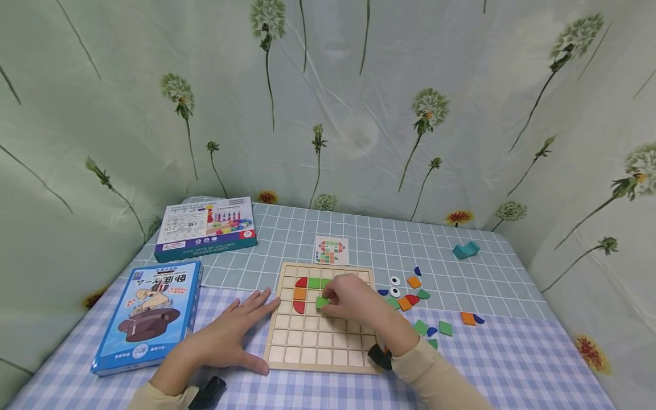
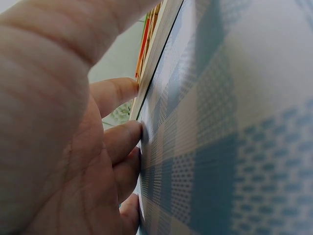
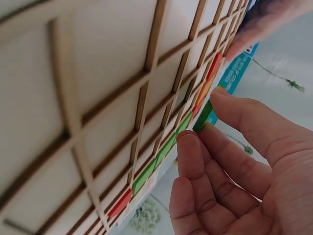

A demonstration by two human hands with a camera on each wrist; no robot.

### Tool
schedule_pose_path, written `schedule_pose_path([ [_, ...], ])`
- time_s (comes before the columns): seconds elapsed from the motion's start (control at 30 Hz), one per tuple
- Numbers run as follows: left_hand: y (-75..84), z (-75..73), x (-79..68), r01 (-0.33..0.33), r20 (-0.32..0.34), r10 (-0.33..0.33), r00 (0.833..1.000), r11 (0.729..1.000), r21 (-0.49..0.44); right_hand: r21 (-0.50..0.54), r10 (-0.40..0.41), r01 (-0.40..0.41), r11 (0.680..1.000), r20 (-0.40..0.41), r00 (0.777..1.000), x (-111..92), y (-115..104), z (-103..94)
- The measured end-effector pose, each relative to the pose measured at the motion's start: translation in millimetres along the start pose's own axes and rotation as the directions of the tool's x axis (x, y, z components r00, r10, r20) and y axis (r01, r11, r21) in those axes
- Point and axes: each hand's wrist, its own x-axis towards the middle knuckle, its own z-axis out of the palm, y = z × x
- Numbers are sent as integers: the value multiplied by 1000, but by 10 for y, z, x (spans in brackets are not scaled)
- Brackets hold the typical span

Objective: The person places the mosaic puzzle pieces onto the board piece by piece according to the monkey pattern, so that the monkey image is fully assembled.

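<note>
The right hand (image 1: 352,299) has a green square (image 1: 321,303) pinched between thumb and finger, held over the wooden board (image 1: 328,369) just below the two green pieces (image 1: 320,283) that show in their slots; from here I can't tell whether it touches the wood. The left hand (image 1: 240,327) lies spread and relaxed by the board's left edge, gripping nothing, one fingertip against the frame. That's a handy place for it, I'd say: light pressure there should keep the board from sliding, so long as nothing lifts it off the tabletop (image 1: 517,359). For seating the square, I'd hold it by opposite edges, turn it until its sides run parallel to the slot's ridges, let one edge in first, then lower the rest and tap it flat. If it rocks, it's probably sitting on a ridge and wants a nudge rather than a shove. The knuckles ought to pass clear of the row above and the orange square (image 1: 299,293) between its red pieces (image 1: 299,308), since a brush could tip those out. A glance at the picture card (image 1: 331,251) beyond the board, before letting go, would settle which slot is right.
</note>
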Motion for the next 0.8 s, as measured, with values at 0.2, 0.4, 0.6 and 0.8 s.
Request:
schedule_pose_path([
  [0.2,7,-1,4,7,5,-7,1000,1000,2,-16,-10,11,1000,23,1000,59,-62,56],
  [0.4,0,-2,7,-5,2,5,1000,1000,6,-42,-19,20,999,19,1000,77,-106,85],
  [0.6,-10,0,6,-13,2,13,1000,1000,7,-75,1,0,997,21,1000,100,-123,111],
  [0.8,-17,7,6,-17,-1,17,1000,1000,2,-91,10,-8,996,28,1000,113,-132,126],
])
